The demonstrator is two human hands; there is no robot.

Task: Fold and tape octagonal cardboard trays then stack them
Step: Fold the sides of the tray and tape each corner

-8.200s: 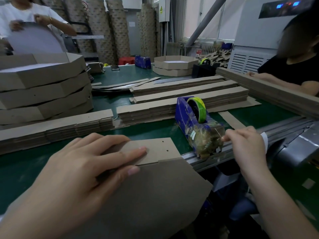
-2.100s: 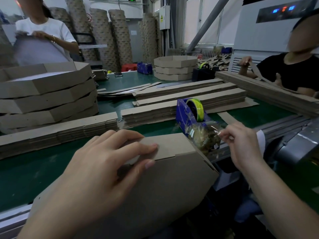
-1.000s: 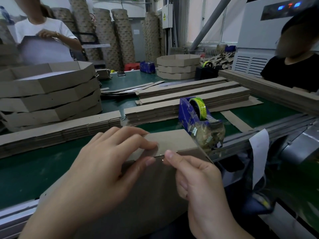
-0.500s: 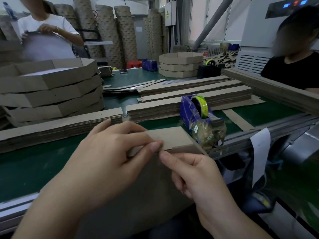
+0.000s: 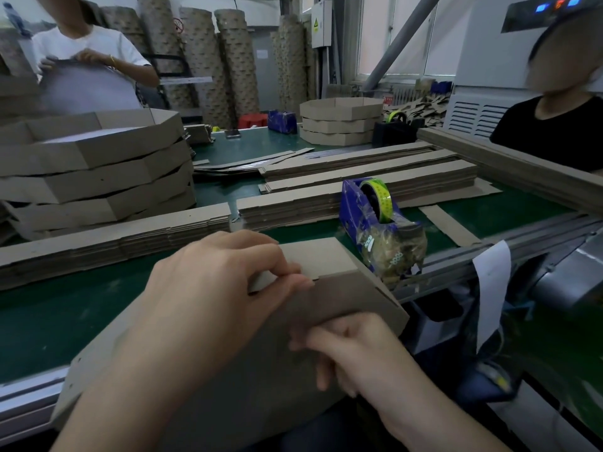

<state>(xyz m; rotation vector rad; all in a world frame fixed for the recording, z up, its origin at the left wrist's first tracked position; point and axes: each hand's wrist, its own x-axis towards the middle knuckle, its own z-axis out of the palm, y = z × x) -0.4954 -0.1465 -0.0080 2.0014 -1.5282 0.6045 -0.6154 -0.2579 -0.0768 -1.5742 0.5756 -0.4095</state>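
A brown cardboard tray blank [image 5: 352, 298] leans against the near edge of the green belt [image 5: 49, 324], with its top flap [image 5: 316, 256] folded flat onto the belt. My left hand [image 5: 212, 288] grips the fold, fingers curled over the flap and thumb at the crease. Lower down, my right hand [image 5: 355, 350] presses its fingertips on the outer panel just below the crease. A blue tape dispenser [image 5: 375, 220] with a yellow-green roll stands right of the flap. A stack of finished octagonal trays [image 5: 98, 177] sits at the left.
Piles of flat cardboard strips [image 5: 359, 187] lie across the belt behind my hands. A second tray stack [image 5: 339, 122] stands far back. A person in white [image 5: 88, 60] works at the far left, a person in black [image 5: 554, 125] at the right. A white slip [image 5: 489, 288] hangs off the rail.
My right hand came from the dispenser to the crease beside my left fingers, then slid down the outer panel. My left hand has stayed on the folded flap.
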